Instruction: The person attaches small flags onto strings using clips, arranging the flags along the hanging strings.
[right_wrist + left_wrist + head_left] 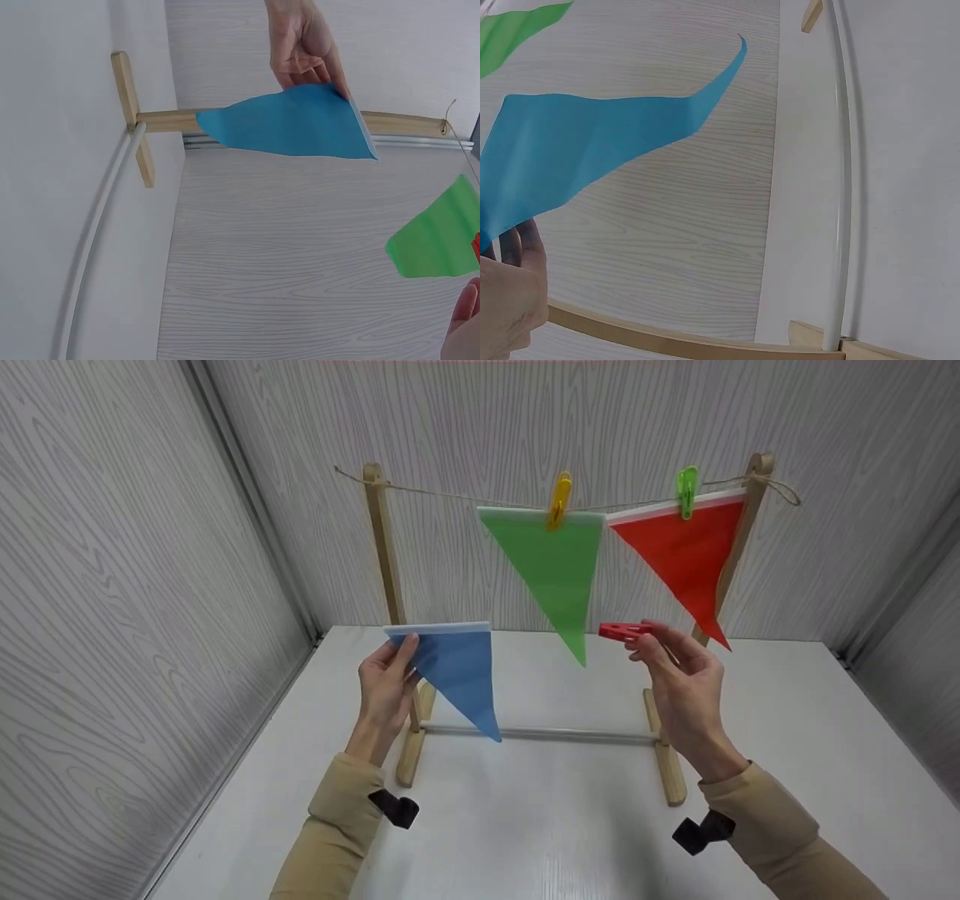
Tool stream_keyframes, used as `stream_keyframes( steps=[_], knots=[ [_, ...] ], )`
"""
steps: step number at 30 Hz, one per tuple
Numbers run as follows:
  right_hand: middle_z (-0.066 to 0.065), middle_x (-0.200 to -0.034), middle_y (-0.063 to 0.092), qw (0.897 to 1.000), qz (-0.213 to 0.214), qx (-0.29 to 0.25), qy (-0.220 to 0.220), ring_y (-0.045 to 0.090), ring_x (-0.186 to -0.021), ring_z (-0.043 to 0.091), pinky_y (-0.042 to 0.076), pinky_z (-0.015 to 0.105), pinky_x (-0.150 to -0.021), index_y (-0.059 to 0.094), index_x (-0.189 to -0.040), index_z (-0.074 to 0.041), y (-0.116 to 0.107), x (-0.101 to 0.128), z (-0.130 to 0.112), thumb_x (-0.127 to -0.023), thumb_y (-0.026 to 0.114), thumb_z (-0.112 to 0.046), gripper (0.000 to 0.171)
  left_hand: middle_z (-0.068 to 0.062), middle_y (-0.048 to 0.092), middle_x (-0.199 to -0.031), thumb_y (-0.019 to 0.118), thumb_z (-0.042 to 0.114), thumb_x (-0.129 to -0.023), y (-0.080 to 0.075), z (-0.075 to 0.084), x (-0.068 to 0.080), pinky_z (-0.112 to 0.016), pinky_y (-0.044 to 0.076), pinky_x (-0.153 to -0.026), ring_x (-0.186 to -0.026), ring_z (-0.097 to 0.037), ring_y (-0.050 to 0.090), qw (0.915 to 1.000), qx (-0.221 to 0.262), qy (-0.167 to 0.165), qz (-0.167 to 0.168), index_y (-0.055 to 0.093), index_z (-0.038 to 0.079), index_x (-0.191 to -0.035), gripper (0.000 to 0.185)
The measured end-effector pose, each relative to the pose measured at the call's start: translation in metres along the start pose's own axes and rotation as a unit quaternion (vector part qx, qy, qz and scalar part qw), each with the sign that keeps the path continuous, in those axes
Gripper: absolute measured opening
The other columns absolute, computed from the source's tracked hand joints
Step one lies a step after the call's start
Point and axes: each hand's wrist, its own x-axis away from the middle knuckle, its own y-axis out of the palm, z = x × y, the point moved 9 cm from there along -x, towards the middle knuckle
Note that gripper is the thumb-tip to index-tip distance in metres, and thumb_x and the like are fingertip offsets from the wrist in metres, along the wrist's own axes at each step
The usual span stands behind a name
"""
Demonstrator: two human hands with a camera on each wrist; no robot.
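Note:
My left hand (388,679) pinches a blue triangular pennant (459,664) near its upper left corner, thumb in front. The pennant hangs point down with its white top strip level, below the string (450,496). A red clothespin (622,631) is between the thumb and fingertips of my right hand (686,690), its nose pointing left. Above, a green pennant (559,570) hangs from the string by a yellow clothespin (559,501). Beside it a red pennant (686,547) hangs by a green clothespin (687,492). In the right wrist view the red clothespin shows only at the edge.
A wooden stand holds the string between its left post (384,547) and right post (742,540). Its feet, joined by a pale crossbar (555,733), rest on the white table (525,810). Wood-grain panels (112,585) enclose the table at the back and sides.

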Motion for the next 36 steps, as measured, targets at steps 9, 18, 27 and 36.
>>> stream_keyframes(
  steps=[9,18,27,36],
  knots=[
    [0.005,-0.109,0.073,1.000,-0.011,-0.001,-0.011,0.067,-0.092,0.017,0.055,0.023,-0.099,0.070,-0.118,-0.003,0.018,-0.015,-0.002,-0.097,0.060,0.001,0.023,-0.012,0.071,-0.122,0.059,0.010,-0.101,0.005,0.011,-0.006,-0.044,0.050,-0.108,-0.130,-0.033,0.061,0.9999,-0.007,0.009,-0.006,0.059,-0.007,-0.131,0.034],
    [0.004,-0.109,0.075,1.000,-0.009,0.022,-0.021,0.067,-0.093,0.017,0.056,0.022,-0.096,0.071,-0.119,-0.005,0.042,-0.029,-0.006,-0.095,0.066,-0.004,0.024,-0.017,0.065,-0.129,0.058,0.010,-0.102,0.011,0.024,-0.012,-0.049,0.045,-0.113,-0.134,-0.033,0.057,0.9997,-0.009,0.022,-0.011,0.057,-0.008,-0.133,0.036],
    [0.003,-0.108,0.075,0.997,-0.030,0.040,-0.051,0.068,-0.095,0.019,0.057,0.023,-0.093,0.070,-0.119,-0.003,0.063,-0.041,-0.011,-0.091,0.074,-0.013,0.030,-0.005,0.071,-0.114,0.057,0.010,-0.102,0.015,0.037,-0.017,-0.045,0.050,-0.108,-0.127,-0.031,0.064,0.9992,-0.013,0.039,-0.005,0.058,-0.007,-0.130,0.033],
    [0.002,-0.106,0.076,0.992,-0.037,0.093,-0.079,0.070,-0.093,0.027,0.058,0.026,-0.093,0.068,-0.122,0.002,0.085,-0.055,-0.019,-0.090,0.076,-0.020,0.040,-0.001,0.073,-0.108,0.058,0.011,-0.102,0.018,0.051,-0.022,-0.045,0.050,-0.109,-0.115,-0.020,0.069,0.9986,-0.012,0.051,0.002,0.060,-0.006,-0.127,0.031]
  ],
)
